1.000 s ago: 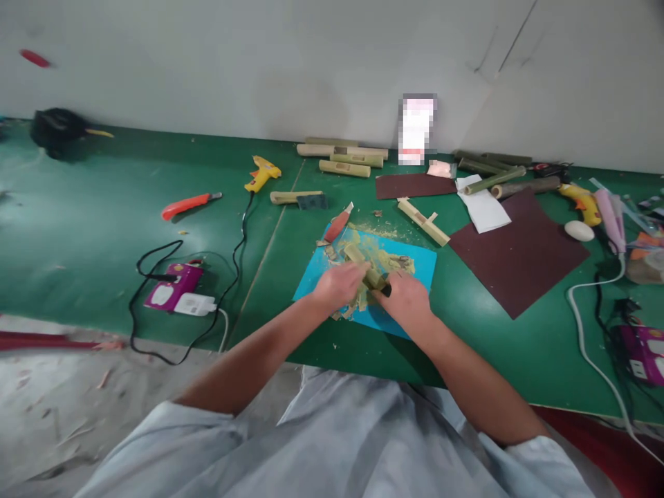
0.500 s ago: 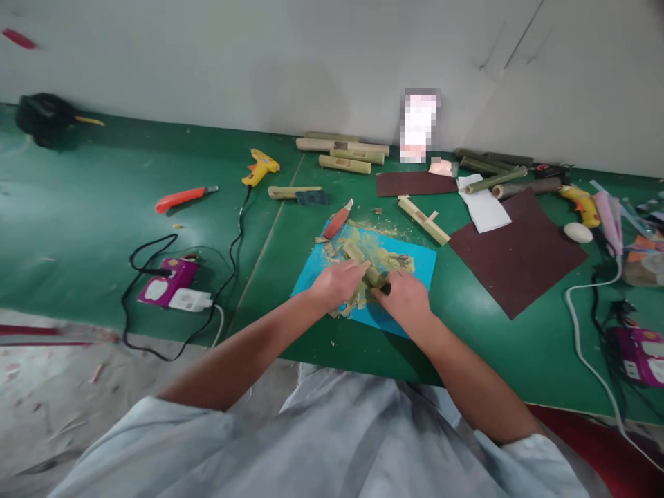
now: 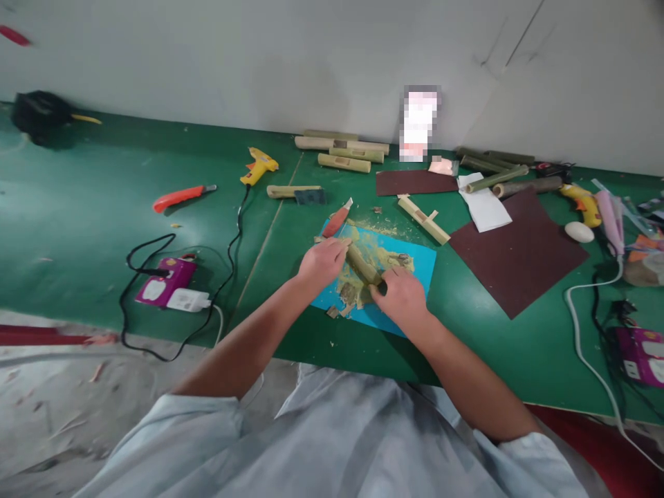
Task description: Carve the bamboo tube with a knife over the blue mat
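Note:
My left hand is closed on the far end of a short green bamboo piece that lies slanted over a blue cutting mat. My right hand is curled around the piece's near end, and something dark shows at its fingertips; I cannot make out what it is. Pale green shavings are heaped on the mat under and around the bamboo. A red-handled knife rests at the mat's far left corner.
The green table carries an orange utility knife, a yellow glue gun with black cord, a purple power strip, several bamboo pieces, dark sandpaper sheets, white paper and a second glue gun.
My left hand has slid away from me along the bamboo to its far end, uncovering more of the stick. The right hand stays at the near end.

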### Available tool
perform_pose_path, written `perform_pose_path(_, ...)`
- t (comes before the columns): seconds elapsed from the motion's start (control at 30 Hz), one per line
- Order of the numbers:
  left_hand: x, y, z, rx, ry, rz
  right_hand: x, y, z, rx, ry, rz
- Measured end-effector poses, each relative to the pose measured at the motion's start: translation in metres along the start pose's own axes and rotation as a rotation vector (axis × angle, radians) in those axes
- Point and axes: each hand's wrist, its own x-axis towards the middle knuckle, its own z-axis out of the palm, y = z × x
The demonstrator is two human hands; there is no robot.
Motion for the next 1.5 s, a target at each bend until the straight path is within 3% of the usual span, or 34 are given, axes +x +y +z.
perform_pose_path(0.1, 0.001, 0.001, -0.001, -0.022, 0.048, -0.055, -0.001, 0.003, -0.003, -0.036, 0.026, 0.032)
perform_pose_path(0.3, -0.001, 0.006, -0.002, -0.011, 0.024, -0.065, -0.001, 0.008, -0.006, -0.046, 0.044, 0.038)
perform_pose_path(0.5, -0.007, 0.012, 0.003, -0.023, 0.041, -0.03, 0.003, 0.007, -0.001, 0.02, 0.026, 0.01)
perform_pose_path(0.67, -0.014, 0.019, 0.005, -0.065, -0.028, 0.042, 0.002, 0.008, 0.001, 0.022, 0.031, 0.011)
perform_pose_path(0.93, -0.009, 0.012, -0.005, -0.057, 0.075, -0.061, 0.0, 0.005, 0.002, 0.009, 0.037, 0.008)
perform_pose_path(1.13, 0.006, 0.0, -0.013, -0.015, 0.253, -0.206, 0.0, 0.004, 0.005, 0.009, 0.017, 0.005)
perform_pose_path(1.3, 0.01, 0.006, -0.014, -0.118, 0.214, -0.292, 0.001, 0.006, 0.008, 0.01, 0.038, -0.033)
perform_pose_path(1.5, 0.012, 0.023, -0.015, -0.331, 0.247, -0.394, 0.002, 0.006, 0.01, 0.015, 0.059, -0.054)
